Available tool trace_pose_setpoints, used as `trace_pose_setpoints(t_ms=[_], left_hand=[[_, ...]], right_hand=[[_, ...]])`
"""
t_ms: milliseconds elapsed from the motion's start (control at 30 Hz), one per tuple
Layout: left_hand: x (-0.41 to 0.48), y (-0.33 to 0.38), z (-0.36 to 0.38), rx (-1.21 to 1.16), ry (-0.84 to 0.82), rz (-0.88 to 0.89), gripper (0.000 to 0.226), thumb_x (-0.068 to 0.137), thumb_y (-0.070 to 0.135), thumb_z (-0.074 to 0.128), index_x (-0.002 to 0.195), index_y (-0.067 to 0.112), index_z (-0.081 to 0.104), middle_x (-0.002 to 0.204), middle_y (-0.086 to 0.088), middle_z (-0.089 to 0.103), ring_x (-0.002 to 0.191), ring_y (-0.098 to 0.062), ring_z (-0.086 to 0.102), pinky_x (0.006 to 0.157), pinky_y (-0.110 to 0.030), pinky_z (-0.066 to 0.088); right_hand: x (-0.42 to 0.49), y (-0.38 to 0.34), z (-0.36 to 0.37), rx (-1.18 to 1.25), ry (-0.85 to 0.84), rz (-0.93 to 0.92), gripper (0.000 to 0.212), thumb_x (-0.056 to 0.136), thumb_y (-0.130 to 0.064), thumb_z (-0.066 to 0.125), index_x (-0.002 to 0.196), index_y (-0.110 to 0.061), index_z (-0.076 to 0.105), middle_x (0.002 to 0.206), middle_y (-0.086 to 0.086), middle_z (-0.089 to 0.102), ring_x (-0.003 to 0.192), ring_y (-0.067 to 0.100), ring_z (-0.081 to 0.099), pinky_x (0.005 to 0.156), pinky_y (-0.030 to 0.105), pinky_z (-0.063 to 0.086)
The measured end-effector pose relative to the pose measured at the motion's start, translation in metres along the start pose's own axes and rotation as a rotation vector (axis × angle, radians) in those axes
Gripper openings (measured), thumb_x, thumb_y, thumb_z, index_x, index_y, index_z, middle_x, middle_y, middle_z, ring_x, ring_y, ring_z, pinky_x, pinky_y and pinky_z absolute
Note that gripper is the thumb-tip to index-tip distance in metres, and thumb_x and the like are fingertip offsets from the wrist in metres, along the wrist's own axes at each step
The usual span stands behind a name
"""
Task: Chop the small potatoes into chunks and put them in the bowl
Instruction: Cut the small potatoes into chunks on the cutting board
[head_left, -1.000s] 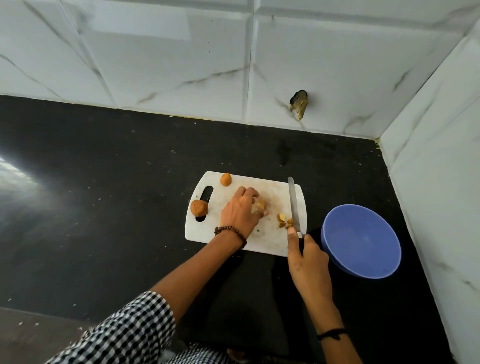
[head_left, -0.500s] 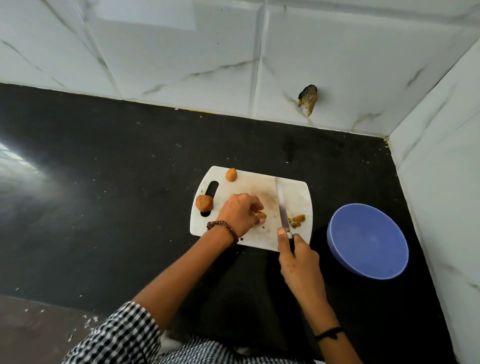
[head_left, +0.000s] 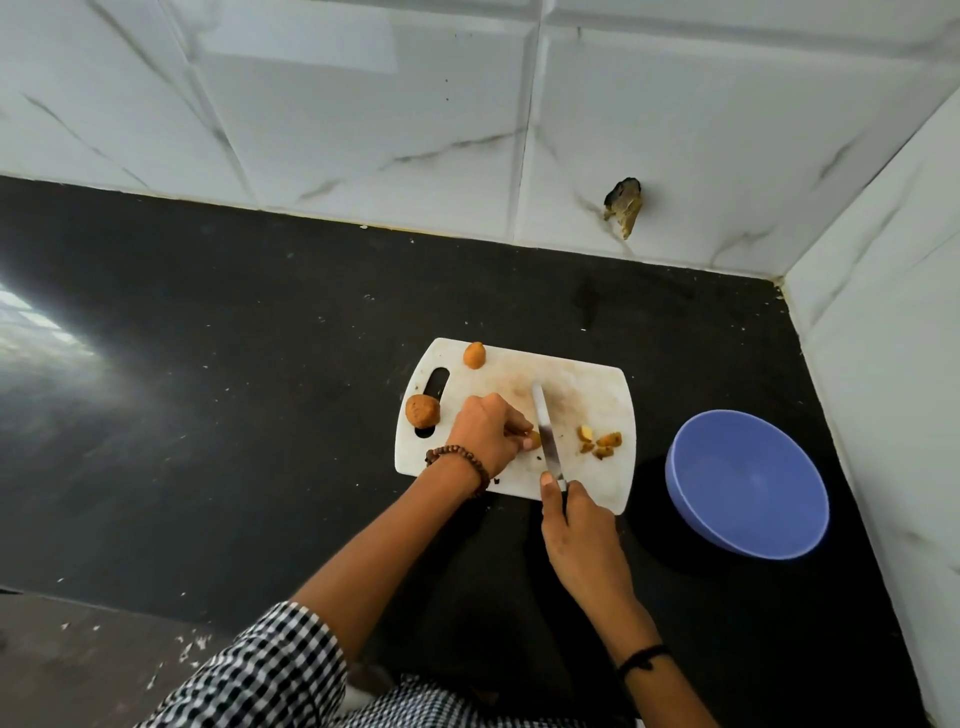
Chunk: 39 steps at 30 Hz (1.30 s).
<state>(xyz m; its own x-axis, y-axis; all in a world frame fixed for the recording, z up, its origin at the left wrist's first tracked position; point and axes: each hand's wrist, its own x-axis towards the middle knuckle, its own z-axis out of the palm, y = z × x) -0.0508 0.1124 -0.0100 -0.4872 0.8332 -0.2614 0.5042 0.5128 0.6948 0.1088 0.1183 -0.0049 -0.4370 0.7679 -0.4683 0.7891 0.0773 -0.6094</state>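
A white cutting board (head_left: 582, 384) lies on the black counter. My left hand (head_left: 483, 434) pinches a potato piece (head_left: 533, 440) on the board. My right hand (head_left: 579, 540) grips a knife (head_left: 546, 436) by its handle, the blade lying right beside that piece. Several cut chunks (head_left: 600, 444) sit near the board's right edge. One whole small potato (head_left: 422, 411) rests by the board's handle slot, another (head_left: 474, 355) at its far edge. A blue bowl (head_left: 748, 483), with nothing visible inside, stands to the right of the board.
White marble-patterned tiled walls meet in a corner at the back right; a broken hole (head_left: 626, 205) shows in the back wall. The black counter (head_left: 234, 395) stretches wide to the left, and its front edge runs near the lower left.
The knife has moved left, from beside the cut chunks to the piece my left hand holds. The chunks stay at the board's right side. The camera has shifted slightly.
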Motion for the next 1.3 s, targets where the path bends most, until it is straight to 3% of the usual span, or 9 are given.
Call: trace_pose_setpoints(t_ms=[167, 333, 533, 700, 1000, 1133, 1300], left_hand=[[0.002, 0.005, 0.001, 0.023, 0.027, -0.027, 0.022, 0.080, 0.013, 0.074, 0.102, 0.011, 0.074, 0.099, -0.001, 0.072, 0.090, -0.012, 0.065, 0.088, -0.027, 0.055], [0.003, 0.008, -0.001, 0.028, 0.021, -0.034, 0.021, 0.080, 0.012, 0.074, 0.101, 0.009, 0.074, 0.097, -0.003, 0.073, 0.089, -0.013, 0.065, 0.087, -0.026, 0.055], [0.004, 0.008, -0.002, 0.056, 0.013, -0.017, 0.022, 0.080, 0.015, 0.075, 0.101, 0.009, 0.074, 0.097, -0.003, 0.072, 0.087, -0.013, 0.065, 0.085, -0.026, 0.055], [0.004, 0.008, -0.001, 0.066, 0.034, -0.008, 0.020, 0.078, 0.014, 0.076, 0.097, 0.009, 0.076, 0.092, -0.002, 0.074, 0.085, -0.012, 0.067, 0.084, -0.026, 0.056], [0.001, 0.005, 0.002, 0.027, 0.059, -0.012, 0.020, 0.081, 0.015, 0.074, 0.099, 0.009, 0.075, 0.093, -0.002, 0.074, 0.084, -0.011, 0.066, 0.082, -0.025, 0.056], [-0.002, 0.005, 0.001, 0.049, 0.076, 0.013, 0.019, 0.081, 0.017, 0.074, 0.099, 0.010, 0.075, 0.096, -0.001, 0.073, 0.084, -0.010, 0.064, 0.079, -0.022, 0.055], [-0.006, 0.007, 0.003, 0.059, 0.090, 0.002, 0.019, 0.083, 0.019, 0.072, 0.100, 0.010, 0.073, 0.100, -0.003, 0.070, 0.085, -0.012, 0.064, 0.072, -0.018, 0.050]], right_hand=[[0.001, -0.002, 0.006, 0.050, 0.016, 0.003, 0.043, 0.106, -0.049, 0.033, 0.092, -0.015, 0.055, 0.077, 0.000, 0.056, 0.068, 0.010, 0.056, 0.056, 0.021, 0.039], [0.000, -0.003, 0.013, 0.105, 0.076, -0.004, 0.037, 0.106, -0.044, 0.037, 0.098, -0.015, 0.057, 0.090, -0.004, 0.058, 0.078, 0.008, 0.056, 0.076, 0.027, 0.050], [0.004, -0.009, 0.011, -0.087, 0.005, 0.000, 0.039, 0.107, -0.046, 0.027, 0.106, -0.015, 0.051, 0.089, 0.003, 0.060, 0.084, 0.018, 0.063, 0.075, 0.037, 0.056], [0.015, -0.021, 0.008, -0.142, -0.021, 0.000, 0.039, 0.108, -0.045, 0.027, 0.110, -0.012, 0.048, 0.103, 0.010, 0.062, 0.093, 0.028, 0.065, 0.079, 0.043, 0.055], [-0.007, -0.010, 0.009, -0.242, -0.090, 0.051, 0.039, 0.108, -0.045, 0.025, 0.113, -0.013, 0.047, 0.112, 0.012, 0.060, 0.100, 0.027, 0.061, 0.083, 0.042, 0.052], [-0.024, 0.003, 0.006, -0.248, -0.113, 0.066, 0.042, 0.108, -0.046, 0.024, 0.119, -0.012, 0.046, 0.119, 0.015, 0.059, 0.109, 0.033, 0.060, 0.092, 0.048, 0.051], [-0.035, 0.010, 0.003, -0.232, -0.113, 0.070, 0.036, 0.107, -0.049, 0.025, 0.108, -0.019, 0.046, 0.110, 0.010, 0.061, 0.099, 0.027, 0.064, 0.089, 0.050, 0.055]])
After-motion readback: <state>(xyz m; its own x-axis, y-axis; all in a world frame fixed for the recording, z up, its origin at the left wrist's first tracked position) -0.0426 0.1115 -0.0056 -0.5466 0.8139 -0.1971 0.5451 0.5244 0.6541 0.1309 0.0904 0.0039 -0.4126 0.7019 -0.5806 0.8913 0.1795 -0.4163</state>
